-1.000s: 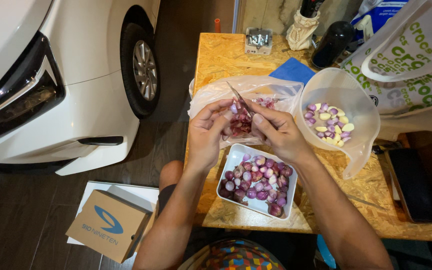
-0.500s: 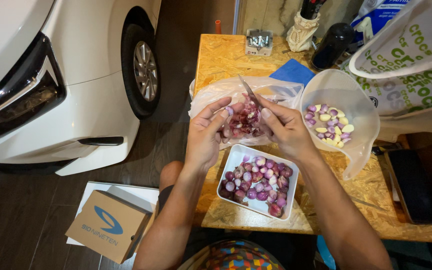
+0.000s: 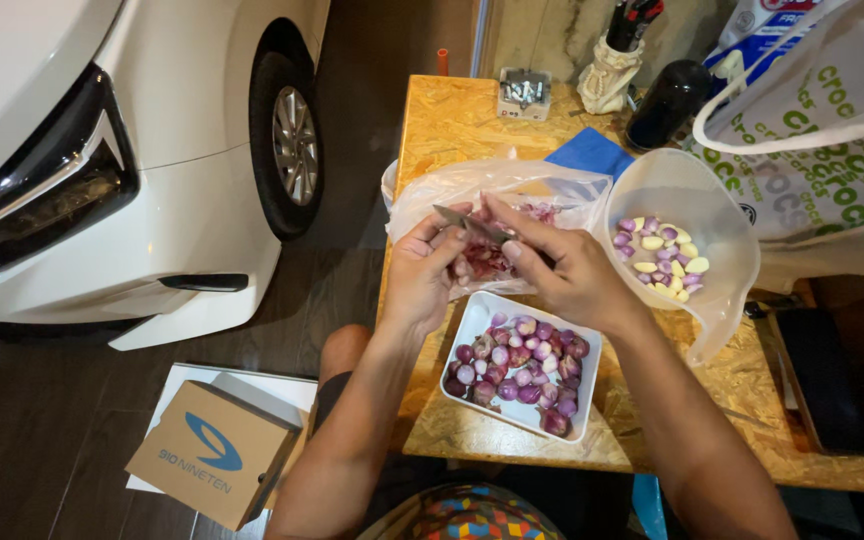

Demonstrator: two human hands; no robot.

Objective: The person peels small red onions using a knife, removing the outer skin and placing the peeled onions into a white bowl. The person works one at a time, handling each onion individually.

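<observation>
Peeling is under way, it seems. The left hand point(image 3: 422, 275) pinches a shallot point(image 3: 465, 262) over the plastic bag point(image 3: 472, 190) of skins at the bench's middle; the right hand point(image 3: 572, 275), closed on a small knife point(image 3: 472, 226), works its skin. Unpeeled ones fill the white dish point(image 3: 472, 310) near the front edge; peeled ones sit in the clear bowl point(image 3: 692, 190) rightward. The next cut likely calls for a shallow, controlled blade.

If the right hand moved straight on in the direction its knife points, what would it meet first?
Most likely the left hand: the right hand aims the knife up-left, and its tip already reaches the left fingers. Depth is unclear, so it might pass just over them.
</observation>
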